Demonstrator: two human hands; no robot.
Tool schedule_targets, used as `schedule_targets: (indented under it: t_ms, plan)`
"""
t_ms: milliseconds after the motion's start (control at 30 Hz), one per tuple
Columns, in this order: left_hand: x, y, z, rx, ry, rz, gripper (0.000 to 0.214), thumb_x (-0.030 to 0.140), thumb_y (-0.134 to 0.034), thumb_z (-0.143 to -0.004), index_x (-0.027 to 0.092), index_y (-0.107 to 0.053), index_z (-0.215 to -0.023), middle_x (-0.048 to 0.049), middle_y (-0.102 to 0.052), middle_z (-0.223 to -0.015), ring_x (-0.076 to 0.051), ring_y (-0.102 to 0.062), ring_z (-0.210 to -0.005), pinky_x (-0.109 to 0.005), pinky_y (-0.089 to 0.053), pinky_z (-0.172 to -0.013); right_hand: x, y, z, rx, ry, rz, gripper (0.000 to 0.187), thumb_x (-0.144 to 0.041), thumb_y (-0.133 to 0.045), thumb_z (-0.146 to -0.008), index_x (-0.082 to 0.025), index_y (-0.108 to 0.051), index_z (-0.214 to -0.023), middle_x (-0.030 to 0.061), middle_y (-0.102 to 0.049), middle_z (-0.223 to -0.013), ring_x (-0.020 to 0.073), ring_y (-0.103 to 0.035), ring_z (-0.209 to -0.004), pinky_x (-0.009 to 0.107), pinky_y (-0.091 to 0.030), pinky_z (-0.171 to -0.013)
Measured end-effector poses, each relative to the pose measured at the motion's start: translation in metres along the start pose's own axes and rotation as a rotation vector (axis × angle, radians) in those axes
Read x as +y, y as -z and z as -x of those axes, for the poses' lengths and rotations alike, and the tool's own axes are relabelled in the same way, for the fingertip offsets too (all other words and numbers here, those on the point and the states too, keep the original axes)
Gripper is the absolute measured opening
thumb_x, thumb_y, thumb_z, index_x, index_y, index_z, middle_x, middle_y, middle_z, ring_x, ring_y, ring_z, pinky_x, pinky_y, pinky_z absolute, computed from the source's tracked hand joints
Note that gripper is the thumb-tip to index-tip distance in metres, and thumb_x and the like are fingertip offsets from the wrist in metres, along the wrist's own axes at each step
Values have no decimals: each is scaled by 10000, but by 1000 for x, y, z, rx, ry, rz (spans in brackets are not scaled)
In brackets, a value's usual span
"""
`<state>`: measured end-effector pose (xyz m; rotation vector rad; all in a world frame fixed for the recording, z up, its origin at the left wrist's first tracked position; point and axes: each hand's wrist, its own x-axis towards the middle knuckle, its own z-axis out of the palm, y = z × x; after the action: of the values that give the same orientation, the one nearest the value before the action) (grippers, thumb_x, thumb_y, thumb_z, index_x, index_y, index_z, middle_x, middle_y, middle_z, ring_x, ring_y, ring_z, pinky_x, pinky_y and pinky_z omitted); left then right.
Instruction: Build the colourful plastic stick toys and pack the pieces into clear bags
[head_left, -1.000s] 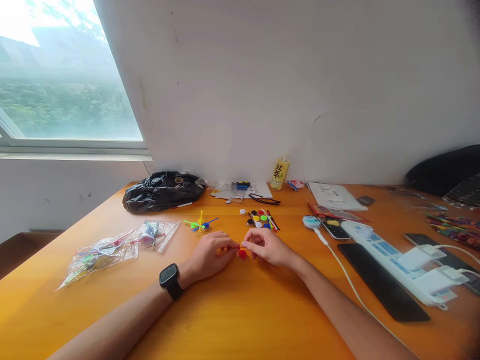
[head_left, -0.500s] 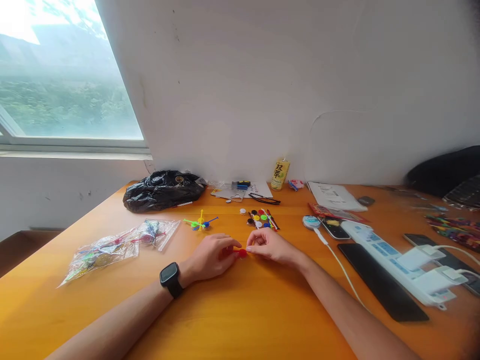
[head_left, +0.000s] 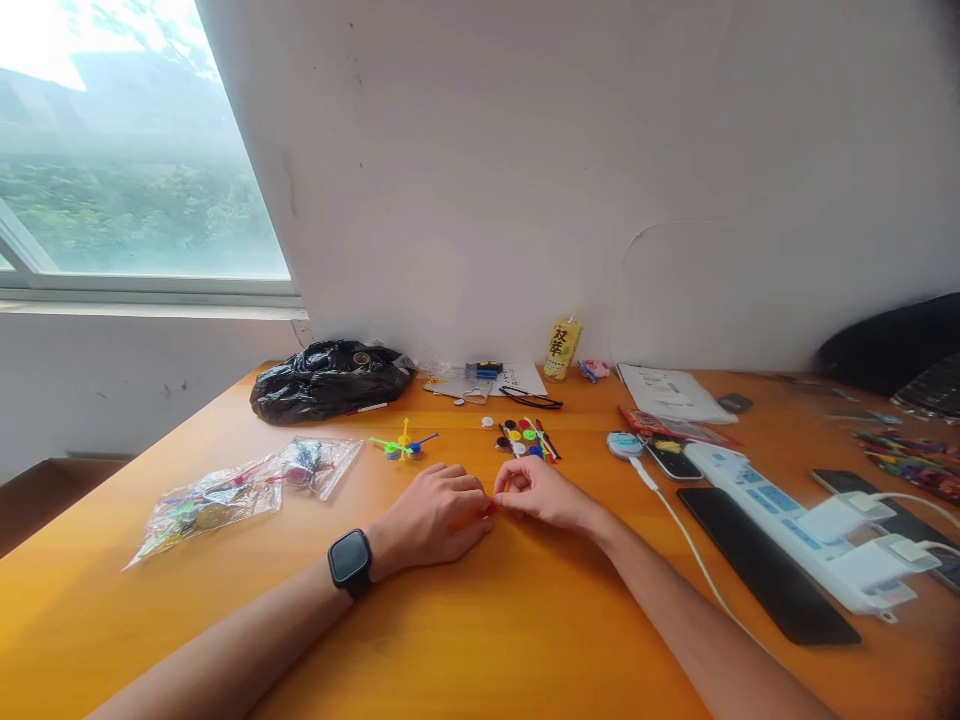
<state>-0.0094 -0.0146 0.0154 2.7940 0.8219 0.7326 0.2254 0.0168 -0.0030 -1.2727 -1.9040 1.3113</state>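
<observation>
My left hand (head_left: 439, 510), with a black watch on its wrist, is closed round a small red plastic piece (head_left: 491, 507). Most of that piece is hidden under the fingers. Right beside it, my right hand (head_left: 544, 492) has thumb and forefinger pinched together at the red piece's edge. Beyond my left hand stand yellow, green and blue plastic pieces (head_left: 405, 444) with thin rods and round bases. Past my right hand lies a cluster of small coloured discs (head_left: 529, 435) and rods, with a white disc (head_left: 487, 422) apart from it.
Clear bags of plastic parts (head_left: 214, 500) lie at left, before a black plastic bag (head_left: 330, 385). At the back stands a yellow bottle (head_left: 562, 350). Rightward are a white power strip (head_left: 772, 510) with chargers, a dark phone (head_left: 765, 565) and a white cable (head_left: 690, 555).
My left hand has turned over the red piece and now covers most of it; its fingers have come nearer to my right hand. The right hand stays pinched in nearly the same place.
</observation>
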Motion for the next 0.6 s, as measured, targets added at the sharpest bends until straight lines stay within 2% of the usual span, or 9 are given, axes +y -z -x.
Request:
schedule_targets:
  t_ms: [133,267,400,500,600]
  plan:
    - [0,-4,1,14,18,-7,95,336,-656,-951,242,-660,-938,-46,-690,-883,-217,-621,-854,-350,-464,-769,-6,1,4,8,4,43,181,-324,-775,-780,-165,-695,-815,-62,-500,-562,94,-404,-535,224,-279,-494]
    - [-1,-4,1,41,39,71,91,307,-630,-971,238,-643,-1028,-59,-699,-974,-215,-627,-899,-349,-484,-800,-15,2,10,-45,41,25,203,-370,-732,-837,-169,-701,-844,-19,-622,-638,118,-503,-570,231,-359,-524]
    - [-2,-4,0,24,38,99,87,286,-590,-993,223,-651,-983,-69,-698,-956,-209,-619,-874,-341,-489,-780,-19,1,13,-59,66,44,224,-393,-723,-850,-172,-699,-829,0,-655,-685,128,-529,-592,239,-382,-536]
    - [-3,-4,0,24,37,73,83,260,-580,-988,225,-649,-958,-62,-693,-922,-208,-613,-852,-339,-483,-763,-20,0,12,24,114,80,219,-398,-708,-867,-188,-652,-837,-3,-648,-774,109,-484,-576,242,-351,-521]
    - [-2,-5,0,37,59,21,83,263,-592,-971,229,-635,-910,-52,-679,-865,-213,-606,-823,-345,-469,-745,-20,3,8,238,232,89,306,-376,-693,-876,-217,-465,-748,-37,-533,-755,102,-386,-572,256,-329,-542]
